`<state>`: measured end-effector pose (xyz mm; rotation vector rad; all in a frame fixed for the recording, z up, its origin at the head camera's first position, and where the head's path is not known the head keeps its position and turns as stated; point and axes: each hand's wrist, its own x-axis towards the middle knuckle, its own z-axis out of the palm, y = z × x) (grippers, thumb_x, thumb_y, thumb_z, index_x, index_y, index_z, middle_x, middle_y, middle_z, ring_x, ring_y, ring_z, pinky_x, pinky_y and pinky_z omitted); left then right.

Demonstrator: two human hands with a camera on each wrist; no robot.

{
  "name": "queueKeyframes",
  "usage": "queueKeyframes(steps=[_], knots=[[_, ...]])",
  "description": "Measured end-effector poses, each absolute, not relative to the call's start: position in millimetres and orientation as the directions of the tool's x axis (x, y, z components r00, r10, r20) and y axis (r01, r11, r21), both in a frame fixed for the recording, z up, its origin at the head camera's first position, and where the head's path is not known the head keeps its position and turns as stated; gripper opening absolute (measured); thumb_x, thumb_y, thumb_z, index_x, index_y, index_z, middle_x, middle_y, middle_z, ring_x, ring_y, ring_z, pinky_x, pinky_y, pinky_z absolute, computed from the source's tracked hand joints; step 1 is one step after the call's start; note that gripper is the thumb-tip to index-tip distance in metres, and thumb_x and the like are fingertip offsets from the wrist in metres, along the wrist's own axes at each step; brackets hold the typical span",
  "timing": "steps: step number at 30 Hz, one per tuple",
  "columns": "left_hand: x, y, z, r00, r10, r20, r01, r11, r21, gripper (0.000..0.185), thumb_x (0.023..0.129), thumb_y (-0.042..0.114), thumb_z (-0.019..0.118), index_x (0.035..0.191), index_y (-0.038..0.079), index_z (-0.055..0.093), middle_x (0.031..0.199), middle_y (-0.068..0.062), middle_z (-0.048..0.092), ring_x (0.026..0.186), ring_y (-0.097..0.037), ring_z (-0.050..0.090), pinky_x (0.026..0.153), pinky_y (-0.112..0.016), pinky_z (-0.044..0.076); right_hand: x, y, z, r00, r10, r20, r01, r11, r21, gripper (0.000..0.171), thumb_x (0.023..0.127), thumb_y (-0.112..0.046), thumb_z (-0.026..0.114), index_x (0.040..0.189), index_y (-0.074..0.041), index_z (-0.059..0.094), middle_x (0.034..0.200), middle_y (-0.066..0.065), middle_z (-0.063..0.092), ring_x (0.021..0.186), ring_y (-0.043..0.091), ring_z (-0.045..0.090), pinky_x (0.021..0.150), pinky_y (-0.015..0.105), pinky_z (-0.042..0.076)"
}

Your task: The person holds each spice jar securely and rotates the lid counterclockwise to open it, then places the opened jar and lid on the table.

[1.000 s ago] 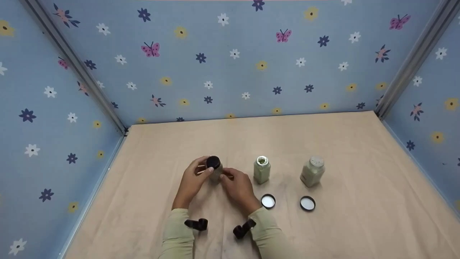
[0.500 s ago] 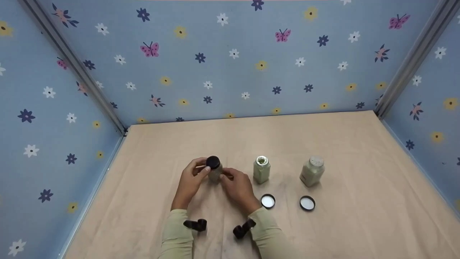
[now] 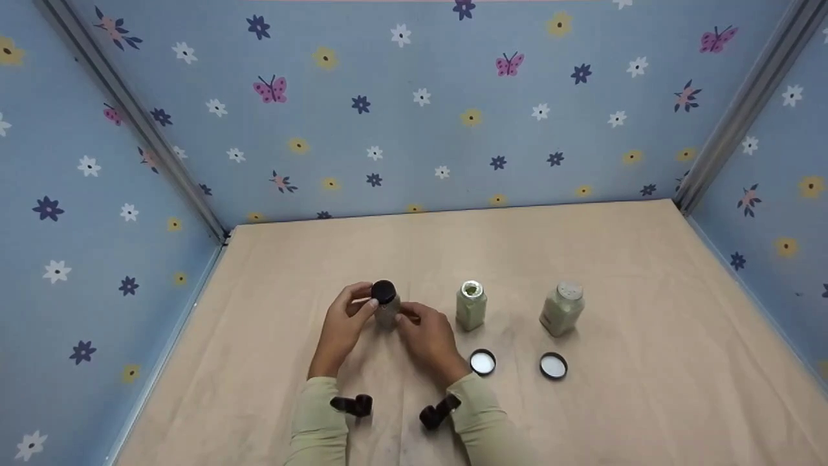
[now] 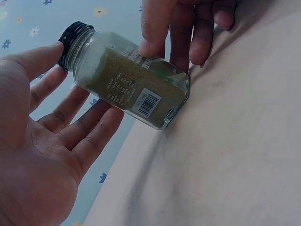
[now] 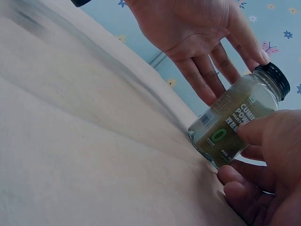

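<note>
A glass jar of cumin powder [image 5: 223, 125] with a black screw lid [image 3: 383, 292] stands upright on the cloth, between both hands. My left hand [image 3: 341, 331] has its thumb and a finger at the lid's sides, its other fingers spread along the jar. My right hand [image 3: 428, 336] grips the body low down, thumb on the label and fingers behind. A barcode sticker [image 4: 146, 103] faces the left wrist camera. To the right, a narrower jar of greenish powder [image 3: 471, 310] stands uncapped, and a larger pale green jar [image 3: 561, 314] shows a perforated top.
Two black lids, a left one [image 3: 482, 362] and a right one [image 3: 554, 366], lie with white insides up in front of those jars. Beige cloth [image 3: 291, 259] covers the table. Blue flowered panels [image 3: 414, 129] wall in the back and sides.
Early on, my left thumb draws back a little from over the lid to its near edge, the hand shifting slightly left. My right hand and the jar stay where they were.
</note>
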<state>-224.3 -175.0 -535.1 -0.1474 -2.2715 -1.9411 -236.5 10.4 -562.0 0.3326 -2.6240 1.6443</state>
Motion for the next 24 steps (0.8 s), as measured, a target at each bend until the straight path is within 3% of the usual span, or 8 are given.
queueKeyframes(steps=[4, 24], knots=[[-223.6, -174.9, -535.6, -0.984, -0.014, 0.179, 0.173, 0.192, 0.966, 0.050, 0.098, 0.028, 0.067, 0.143, 0.009, 0.054, 0.128, -0.010, 0.060, 0.117, -0.026, 0.061, 0.093, -0.039, 0.053, -235.8, 10.5, -562.4, -0.978, -0.162, 0.134, -0.191, 0.421, -0.887, 0.028, 0.097, -0.025, 0.067, 0.124, -0.017, 0.072, 0.116, -0.002, 0.072, 0.103, 0.011, 0.067, 0.091, 0.035, 0.052], [-225.1, -173.8, -535.5, -0.987, 0.029, 0.157, 0.160, 0.256, 0.953, 0.052, 0.099, 0.035, 0.066, 0.146, 0.020, 0.053, 0.129, -0.007, 0.056, 0.122, -0.025, 0.057, 0.096, -0.040, 0.051, -235.6, 10.9, -564.5, -0.973, -0.164, 0.165, -0.222, 0.446, -0.867, 0.029, 0.098, -0.026, 0.067, 0.124, -0.017, 0.072, 0.116, -0.002, 0.072, 0.101, 0.011, 0.068, 0.090, 0.035, 0.053]])
